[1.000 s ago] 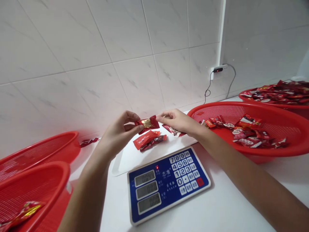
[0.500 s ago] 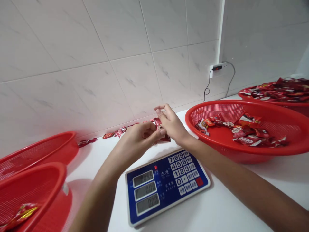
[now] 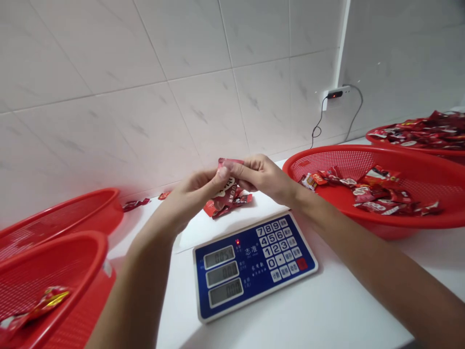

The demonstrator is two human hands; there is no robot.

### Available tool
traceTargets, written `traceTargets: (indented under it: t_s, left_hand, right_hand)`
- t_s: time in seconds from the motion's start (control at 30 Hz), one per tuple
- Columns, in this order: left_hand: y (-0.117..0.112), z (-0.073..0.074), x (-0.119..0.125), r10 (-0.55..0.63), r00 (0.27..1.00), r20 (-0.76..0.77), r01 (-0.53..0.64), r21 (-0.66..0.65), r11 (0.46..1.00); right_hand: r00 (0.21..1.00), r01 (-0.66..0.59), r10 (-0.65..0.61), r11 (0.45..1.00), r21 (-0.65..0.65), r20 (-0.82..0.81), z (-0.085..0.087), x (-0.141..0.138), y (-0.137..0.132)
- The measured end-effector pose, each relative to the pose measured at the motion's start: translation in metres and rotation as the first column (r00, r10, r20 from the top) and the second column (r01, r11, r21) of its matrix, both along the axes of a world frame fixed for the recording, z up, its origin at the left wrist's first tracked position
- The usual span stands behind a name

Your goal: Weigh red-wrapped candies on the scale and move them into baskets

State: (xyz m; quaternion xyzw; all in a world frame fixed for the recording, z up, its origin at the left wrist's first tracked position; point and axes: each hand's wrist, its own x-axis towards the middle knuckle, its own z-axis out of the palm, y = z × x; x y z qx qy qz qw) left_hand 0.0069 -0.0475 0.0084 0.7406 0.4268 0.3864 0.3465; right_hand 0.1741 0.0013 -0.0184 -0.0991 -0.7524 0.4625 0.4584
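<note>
A dark red packet (image 3: 229, 190) printed with "SUGAR" is pinched between my two hands by its upper part, above the scale. My left hand (image 3: 198, 191) is closed on its left side, thumb on top. From the right, my right hand (image 3: 267, 177) grips it too, thumb meeting the left thumb. Just below, red wrapped candies (image 3: 246, 198) show on the white pan of the digital scale (image 3: 254, 266), partly covered by the packet and hands. The scale's blue panel faces me with its displays lit.
At right stands a red plastic basket (image 3: 370, 220) with several wrapped candies; a fuller basket (image 3: 428, 131) is behind it. Two red baskets (image 3: 98, 247) stand at left, the nearer holding a red and gold packet (image 3: 47, 300). Loose candies (image 3: 136, 204) lie along the wall. A cable (image 3: 316, 128) hangs from a socket.
My hands have drawn slightly apart and now both pinch the packet, its printed face turned to view. Candies on the pan have come into sight. The view has shifted slightly.
</note>
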Motion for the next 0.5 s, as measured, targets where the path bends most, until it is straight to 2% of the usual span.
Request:
traceTargets:
  t_s: [0.1,0.2,0.33,0.43,0.5]
  left_hand:
    - [0.0,-0.002,0.004,0.035,0.994,0.104,-0.038,0.023,0.999]
    - [-0.002,-0.001,0.003,0.08,0.992,0.1,-0.086,0.05,0.995]
    - [-0.007,0.004,0.004,0.109,0.993,0.039,-0.111,0.051,0.993]
    - [-0.011,0.006,0.006,0.072,0.995,-0.067,-0.068,0.062,0.996]
    - [-0.013,0.007,0.007,0.094,0.976,-0.194,-0.079,0.086,0.993]
  right_hand:
    - [1.0,-0.01,0.009,0.999,-0.031,-0.023,-0.001,-0.004,-0.002]
    - [1.0,-0.01,0.01,0.999,-0.05,-0.001,-0.002,-0.005,-0.005]
    - [0.994,-0.072,0.08,0.991,-0.114,0.069,-0.003,-0.005,-0.01]
    - [0.999,-0.019,0.025,0.991,-0.136,0.038,-0.003,-0.004,-0.008]
    - [0.999,-0.004,0.009,0.99,-0.14,0.035,-0.002,-0.003,-0.005]
